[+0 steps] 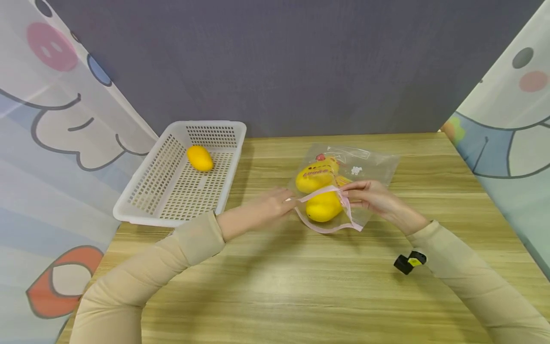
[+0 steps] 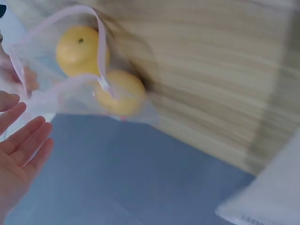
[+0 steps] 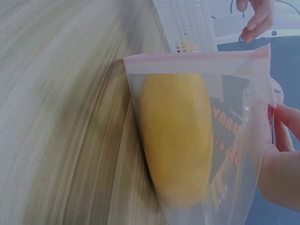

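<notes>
Two yellow mangoes, the front one (image 1: 323,209) and the rear one (image 1: 311,178), lie inside a clear plastic zip bag (image 1: 380,167) with a pink-edged mouth. The mouth gapes toward the person. My right hand (image 1: 371,196) pinches the pink edge on its right side, and the right wrist view shows a mango (image 3: 177,140) through the film. My left hand (image 1: 275,203) is blurred beside the mouth's left corner. In the left wrist view, the left hand (image 2: 21,150) has its fingers extended and apart from the bag, holding nothing.
A white perforated basket (image 1: 142,191) stands to the left with one more mango (image 1: 200,158) in it. Behind the wooden table (image 1: 275,296) rises a dark grey panel (image 1: 275,67). Cartoon-printed curtains (image 1: 34,177) flank both sides. A small black device (image 1: 404,264) shows at the right sleeve.
</notes>
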The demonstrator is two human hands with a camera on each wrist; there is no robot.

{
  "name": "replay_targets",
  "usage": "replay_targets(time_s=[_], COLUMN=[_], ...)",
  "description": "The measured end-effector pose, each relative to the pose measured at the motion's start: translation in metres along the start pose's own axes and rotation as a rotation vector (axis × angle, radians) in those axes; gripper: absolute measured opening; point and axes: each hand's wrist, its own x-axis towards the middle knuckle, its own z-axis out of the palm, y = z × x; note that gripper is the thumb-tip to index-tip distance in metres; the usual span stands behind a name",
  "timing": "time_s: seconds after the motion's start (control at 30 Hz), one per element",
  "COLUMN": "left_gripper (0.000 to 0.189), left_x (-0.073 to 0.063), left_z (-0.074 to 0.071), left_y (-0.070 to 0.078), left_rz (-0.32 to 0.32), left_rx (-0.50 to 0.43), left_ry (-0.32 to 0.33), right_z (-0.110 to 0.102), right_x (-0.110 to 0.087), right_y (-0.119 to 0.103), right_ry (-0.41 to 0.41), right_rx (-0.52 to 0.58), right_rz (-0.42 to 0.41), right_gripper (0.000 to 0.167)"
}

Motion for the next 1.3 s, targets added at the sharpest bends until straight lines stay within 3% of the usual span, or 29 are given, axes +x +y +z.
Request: replay_targets(time_s=[0.17, 0.53, 0.67, 0.87, 1.1, 1.3], left_gripper=[0.018, 0.012, 0.009, 0.023, 0.027, 0.028], left_x=[-0.009, -0.034, -0.046, -0.061, -0.074, -0.082], left_z=[-0.014, -0.040, -0.044, -0.050, -0.050, -0.049], left_y=[-0.018, -0.068, -0.087, -0.115, -0.145, -0.162], left_rz=[-0.031, -0.186, -0.316, -0.559, -0.732, -0.794], left_rx=[0.052, 0.064, 0.051, 0.030, 0.017, 0.005], left_ry=[0.061, 0.087, 0.001, -0.176, -0.250, -0.244], right_z=[0.000, 0.001, 0.000, 0.000, 0.001, 0.001], right_x=[0.000, -0.001, -0.001, -0.001, 0.000, 0.000], right_y=[0.000, 0.000, 0.000, 0.002, 0.002, 0.003], right_ry=[0.013, 0.008, 0.009, 0.013, 0.015, 0.027], right_rx=[-0.004, -0.007, 0.001, 0.002, -0.004, -0.001], right_rz=[0.006, 0.002, 0.006, 0.001, 0.001, 0.008], right_gripper=[0.024, 0.025, 0.025, 0.026, 0.026, 0.027])
